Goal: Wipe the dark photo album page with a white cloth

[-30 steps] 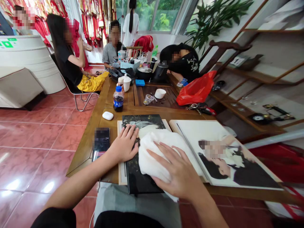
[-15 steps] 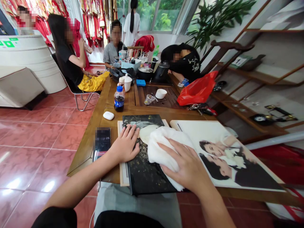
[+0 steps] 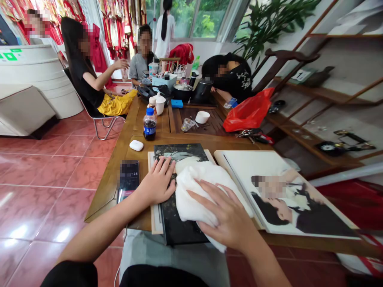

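A dark photo panel (image 3: 179,231) with pale specks lies in front of me on the wooden table. My left hand (image 3: 158,181) rests flat on its left side, fingers spread and holding nothing. Under my right hand (image 3: 227,211) is a bunched white cloth (image 3: 194,199), pressed against the panel and covering much of its right half. A pale-edged board (image 3: 156,223) shows beneath the panel on the left. To the right lies a white-bordered photo print (image 3: 248,167) of two people, close to the cloth.
Left of the panel are a phone (image 3: 128,179) and a white earbud case (image 3: 136,145). Farther back stand a cola bottle (image 3: 149,127), a white bowl (image 3: 202,116) and a red plastic bag (image 3: 248,111). Several people are around the far side.
My right hand has moved the white cloth left and slightly toward me over the panel. My left hand stays put. The seated person at the left has stretched out a hand.
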`<state>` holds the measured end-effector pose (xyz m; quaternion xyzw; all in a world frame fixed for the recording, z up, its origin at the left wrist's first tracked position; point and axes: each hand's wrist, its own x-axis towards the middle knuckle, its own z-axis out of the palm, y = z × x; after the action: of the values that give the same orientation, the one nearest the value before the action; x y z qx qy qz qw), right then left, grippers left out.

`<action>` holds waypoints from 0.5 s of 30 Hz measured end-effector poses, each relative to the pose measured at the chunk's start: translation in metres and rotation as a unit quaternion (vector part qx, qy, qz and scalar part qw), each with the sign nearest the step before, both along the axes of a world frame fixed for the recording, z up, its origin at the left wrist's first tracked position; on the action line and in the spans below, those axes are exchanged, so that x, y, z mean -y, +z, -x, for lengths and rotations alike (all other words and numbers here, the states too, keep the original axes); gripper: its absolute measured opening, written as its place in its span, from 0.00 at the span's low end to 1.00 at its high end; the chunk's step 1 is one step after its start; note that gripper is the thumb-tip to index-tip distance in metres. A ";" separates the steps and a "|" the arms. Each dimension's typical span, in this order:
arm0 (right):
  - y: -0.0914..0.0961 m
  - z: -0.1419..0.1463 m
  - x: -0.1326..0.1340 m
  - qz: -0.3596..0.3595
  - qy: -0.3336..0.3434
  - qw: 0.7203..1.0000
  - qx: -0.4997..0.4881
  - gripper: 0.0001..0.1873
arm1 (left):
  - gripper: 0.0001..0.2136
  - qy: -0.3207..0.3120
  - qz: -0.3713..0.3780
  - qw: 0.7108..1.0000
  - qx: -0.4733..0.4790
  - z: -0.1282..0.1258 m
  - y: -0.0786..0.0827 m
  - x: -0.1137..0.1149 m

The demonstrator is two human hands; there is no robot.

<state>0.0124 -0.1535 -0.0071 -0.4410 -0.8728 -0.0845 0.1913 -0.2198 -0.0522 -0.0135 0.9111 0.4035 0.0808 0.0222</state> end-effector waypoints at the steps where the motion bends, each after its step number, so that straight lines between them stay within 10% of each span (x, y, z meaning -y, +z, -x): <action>1: -0.001 -0.004 -0.001 -0.011 -0.013 1.000 0.000 0.30 | 0.30 0.001 -0.002 1.000 0.003 0.000 0.000 0.000; 15: 0.001 0.007 0.010 -0.008 -0.013 1.000 -0.012 0.32 | 0.29 -0.003 -0.007 1.000 0.004 0.001 -0.002 -0.002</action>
<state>0.0053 -0.1632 -0.0060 -0.4520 -0.8638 -0.0891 0.2039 -0.2206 -0.0504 -0.0152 0.9120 0.4004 0.0873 0.0178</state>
